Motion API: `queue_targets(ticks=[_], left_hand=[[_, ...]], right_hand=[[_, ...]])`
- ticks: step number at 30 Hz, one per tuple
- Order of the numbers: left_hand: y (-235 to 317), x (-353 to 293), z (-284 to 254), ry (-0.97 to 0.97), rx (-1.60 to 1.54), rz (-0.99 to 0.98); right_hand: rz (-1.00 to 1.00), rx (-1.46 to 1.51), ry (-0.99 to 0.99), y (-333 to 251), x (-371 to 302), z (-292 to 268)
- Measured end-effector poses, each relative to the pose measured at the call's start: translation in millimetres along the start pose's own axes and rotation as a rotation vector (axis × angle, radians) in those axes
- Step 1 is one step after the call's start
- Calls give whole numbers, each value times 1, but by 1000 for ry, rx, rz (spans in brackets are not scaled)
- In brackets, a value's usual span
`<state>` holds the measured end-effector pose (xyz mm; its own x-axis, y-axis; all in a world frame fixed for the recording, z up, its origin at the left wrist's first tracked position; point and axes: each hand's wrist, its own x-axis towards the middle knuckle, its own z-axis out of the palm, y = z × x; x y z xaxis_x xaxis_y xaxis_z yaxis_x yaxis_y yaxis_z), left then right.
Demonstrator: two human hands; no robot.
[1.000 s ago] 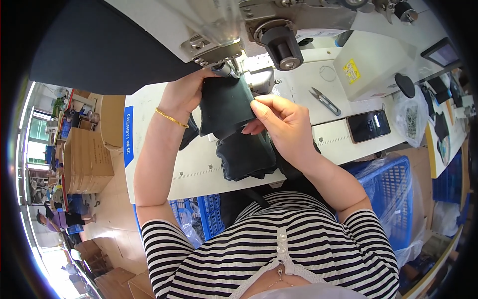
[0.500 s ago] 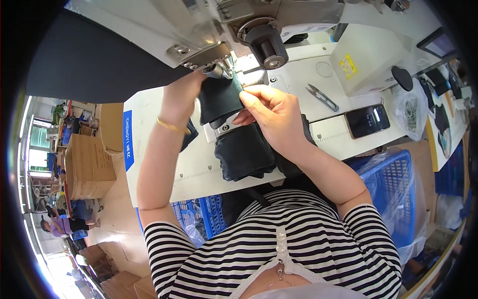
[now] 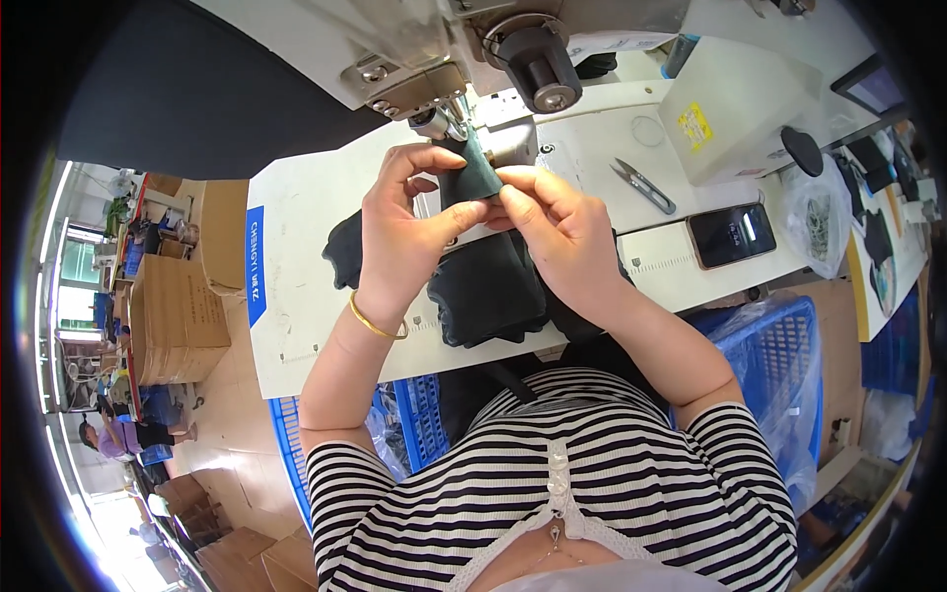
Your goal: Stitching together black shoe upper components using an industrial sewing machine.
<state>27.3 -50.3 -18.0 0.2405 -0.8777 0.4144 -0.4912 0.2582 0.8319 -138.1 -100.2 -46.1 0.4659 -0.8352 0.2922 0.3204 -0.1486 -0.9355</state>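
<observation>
Left hand (image 3: 402, 232) and right hand (image 3: 562, 229) both pinch dark fabric piece (image 3: 472, 178) under sewing machine needle (image 3: 449, 123); thread snips (image 3: 641, 185) lie on surface (image 3: 296, 286).

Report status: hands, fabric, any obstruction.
Left hand and right hand both pinching small dark fabric piece beside sewing machine needle area. Dark fabric pile beneath. Nothing blocking.

A dark fabric piece (image 3: 472, 176), small and near black, is held upright and folded, pinched at its edges between the fingers of both hands, right under the sewing machine's needle area. Below it a larger heap of the same dark fabric (image 3: 488, 291) lies crumpled on the white surface
</observation>
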Motion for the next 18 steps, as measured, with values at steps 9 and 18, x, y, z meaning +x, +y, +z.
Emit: queue_targets(ticks=[9, 18], left_hand=[[9, -4, 11, 162, 646, 828], [5, -5, 10, 122, 788, 973]], right_hand=[[18, -64, -63, -5, 3, -7], [13, -51, -109, -7, 5, -10]])
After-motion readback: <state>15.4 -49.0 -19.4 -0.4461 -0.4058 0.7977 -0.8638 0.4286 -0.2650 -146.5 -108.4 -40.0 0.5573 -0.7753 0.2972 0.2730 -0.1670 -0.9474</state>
